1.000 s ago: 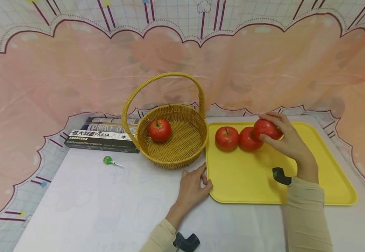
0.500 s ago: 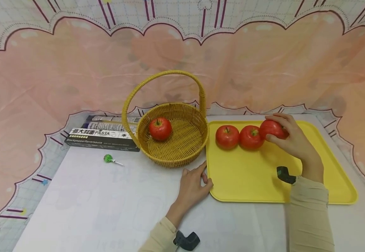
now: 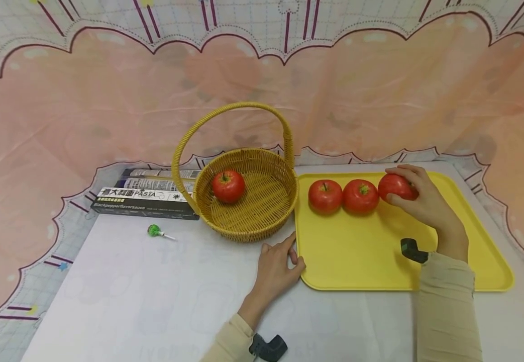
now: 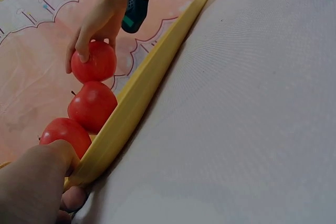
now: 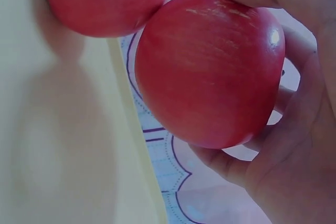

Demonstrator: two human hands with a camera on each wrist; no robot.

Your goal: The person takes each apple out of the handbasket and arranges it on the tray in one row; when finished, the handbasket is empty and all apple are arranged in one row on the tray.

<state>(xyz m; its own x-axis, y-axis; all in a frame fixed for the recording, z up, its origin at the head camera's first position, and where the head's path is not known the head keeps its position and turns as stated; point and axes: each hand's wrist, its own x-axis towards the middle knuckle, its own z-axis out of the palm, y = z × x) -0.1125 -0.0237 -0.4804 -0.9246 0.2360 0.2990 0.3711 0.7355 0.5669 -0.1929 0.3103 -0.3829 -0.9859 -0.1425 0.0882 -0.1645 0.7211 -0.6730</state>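
My right hand (image 3: 424,201) grips a red apple (image 3: 397,187) over the back of the yellow tray (image 3: 356,256). The thumb and fingers curl round it in the right wrist view, where the apple (image 5: 210,72) fills the middle. To its left a middle apple (image 3: 360,196) and another apple (image 3: 325,196) sit side by side on the tray. At the tray's left edge my left hand (image 3: 277,269) pinches the rim; in the left wrist view, this hand (image 4: 39,182) has fingers on both sides of the rim.
A yellow wicker basket (image 3: 248,234) with a tall handle stands left of the tray, one apple (image 3: 228,186) inside. Farther left lie a black-and-white pasta box (image 3: 146,203), printed packs (image 3: 162,174) behind it, and a green lollipop (image 3: 154,231). A patterned cloth (image 3: 243,80) hangs behind.
My right hand has moved right and slightly down with its apple, from overlapping the middle apple to the spot right of it. The left hand stays at the tray rim.
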